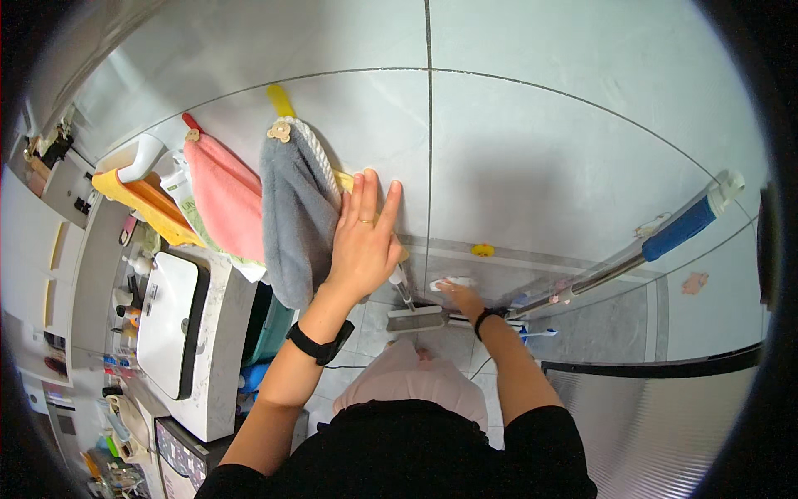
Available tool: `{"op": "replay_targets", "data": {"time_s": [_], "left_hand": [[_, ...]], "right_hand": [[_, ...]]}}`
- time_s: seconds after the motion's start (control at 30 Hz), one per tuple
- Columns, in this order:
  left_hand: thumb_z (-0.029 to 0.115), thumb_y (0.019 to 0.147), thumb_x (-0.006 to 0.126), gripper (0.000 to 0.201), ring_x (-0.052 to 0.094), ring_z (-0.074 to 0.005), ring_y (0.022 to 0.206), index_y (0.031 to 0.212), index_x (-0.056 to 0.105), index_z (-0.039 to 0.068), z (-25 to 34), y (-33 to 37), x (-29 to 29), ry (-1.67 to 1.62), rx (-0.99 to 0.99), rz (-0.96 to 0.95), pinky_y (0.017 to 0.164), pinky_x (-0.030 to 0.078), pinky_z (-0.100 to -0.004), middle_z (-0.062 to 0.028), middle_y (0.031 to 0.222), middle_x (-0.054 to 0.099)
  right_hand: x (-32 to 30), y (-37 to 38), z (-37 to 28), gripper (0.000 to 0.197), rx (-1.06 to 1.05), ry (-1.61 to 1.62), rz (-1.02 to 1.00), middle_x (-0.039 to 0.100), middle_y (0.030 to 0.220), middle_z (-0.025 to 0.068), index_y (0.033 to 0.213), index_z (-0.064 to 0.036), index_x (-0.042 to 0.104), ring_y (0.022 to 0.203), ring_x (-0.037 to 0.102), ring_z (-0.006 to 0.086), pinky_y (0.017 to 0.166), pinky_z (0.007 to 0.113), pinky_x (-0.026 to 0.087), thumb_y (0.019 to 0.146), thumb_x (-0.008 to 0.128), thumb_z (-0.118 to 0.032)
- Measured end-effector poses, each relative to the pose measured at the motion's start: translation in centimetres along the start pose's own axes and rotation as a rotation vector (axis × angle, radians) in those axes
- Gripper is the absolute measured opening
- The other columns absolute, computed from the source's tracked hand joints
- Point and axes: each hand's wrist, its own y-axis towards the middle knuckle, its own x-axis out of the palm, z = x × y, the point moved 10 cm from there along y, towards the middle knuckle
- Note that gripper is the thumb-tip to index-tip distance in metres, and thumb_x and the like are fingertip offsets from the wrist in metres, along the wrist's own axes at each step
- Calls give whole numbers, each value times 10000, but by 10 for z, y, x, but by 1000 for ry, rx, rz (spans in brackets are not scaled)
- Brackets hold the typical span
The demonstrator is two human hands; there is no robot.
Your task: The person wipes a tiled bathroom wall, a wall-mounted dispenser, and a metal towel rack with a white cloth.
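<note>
My left hand (366, 233) lies with its fingers stretched out against the right edge of a grey hand towel (293, 218). The towel hangs from a yellow hook (281, 101) on the tiled wall, and part of a yellow thing shows behind my fingertips. Lower down and to the right, my right hand (462, 294) holds a small white cloth (445, 284) against the lower wall; its fingertips are partly hidden. Left of the grey towel, a pink hand towel (219, 196) hangs from a red hook (191, 122).
A grey-headed floor brush (416, 319) stands below my hands. A long-handled mop with a blue grip (680, 229) leans at the right, near a ribbed glass panel (665, 424). On the left are a white sink (173, 320), a marble-look counter (218, 349) and a yellow cloth (150, 205).
</note>
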Motion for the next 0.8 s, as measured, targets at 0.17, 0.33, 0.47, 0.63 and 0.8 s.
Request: {"op": "replay_targets", "data": {"time_s": [0.17,0.33,0.47,0.63,0.8], "left_hand": [[74,662,522,765,72,-453,1282,1354,199,41,-3,-2,2,8,-9,25,1026,146,-522,-291,1389,31],[75,667,507,759,39,-449,1289,1354,188,24,-6,0,4,61,-22,76,1032,123,-515,-297,1387,40],[74,674,492,752,38,-448,1290,1359,187,35,-5,2,5,25,-19,43,1034,123,-507,-293,1391,17],[63,680,509,706,151,-453,1266,1340,259,59,-6,0,3,18,-24,77,1000,190,-543,-274,1385,115],[64,676,518,715,123,-453,1273,1341,254,55,-8,-1,0,36,-13,129,998,183,-554,-265,1395,77]], "right_hand": [[-78,-34,-71,502,-379,-351,332,354,1349,-6,1291,-152,366,1207,372,158,1003,321,304,803,402,-39],[-139,-46,-119,543,-327,-552,487,326,1360,-28,1312,-102,325,1216,339,124,1027,308,261,783,423,-30],[-96,-53,-68,557,-385,-731,387,331,1355,-18,1308,-117,342,1214,339,125,1025,323,257,770,481,-71],[-97,-79,-17,528,-214,-661,323,392,1292,-36,1303,-158,364,1203,343,117,1000,323,279,787,472,-121],[-148,-85,-56,530,-106,-704,486,378,1309,-19,1292,-149,378,1196,353,147,1006,335,280,775,491,-116]]}}
